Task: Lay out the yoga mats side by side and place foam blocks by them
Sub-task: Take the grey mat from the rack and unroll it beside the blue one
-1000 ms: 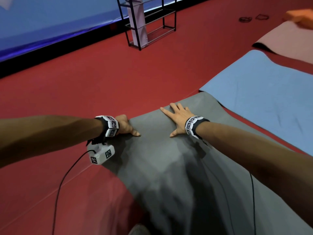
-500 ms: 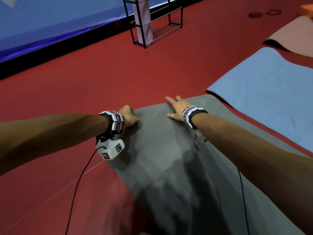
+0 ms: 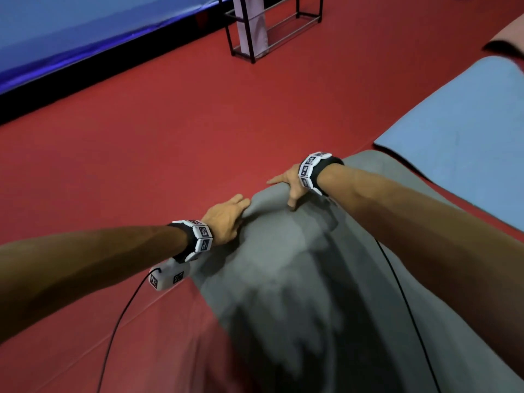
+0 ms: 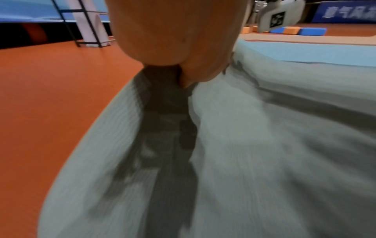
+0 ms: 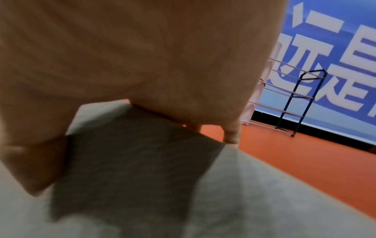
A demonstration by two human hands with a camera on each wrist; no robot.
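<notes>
Bare forearms; white marker-tagged wristbands (image 3: 312, 171); black cables (image 3: 119, 321) trailing.

Dim, warm indoor light. A dark body shadow covers the lower centre of the grey mat (image 3: 283, 265). Both wrist views are motion-blurred, edges bowed.

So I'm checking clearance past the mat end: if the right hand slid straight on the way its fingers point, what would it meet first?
Probably only bare red floor: the right hand points left, past the grey yoga mat.
</notes>
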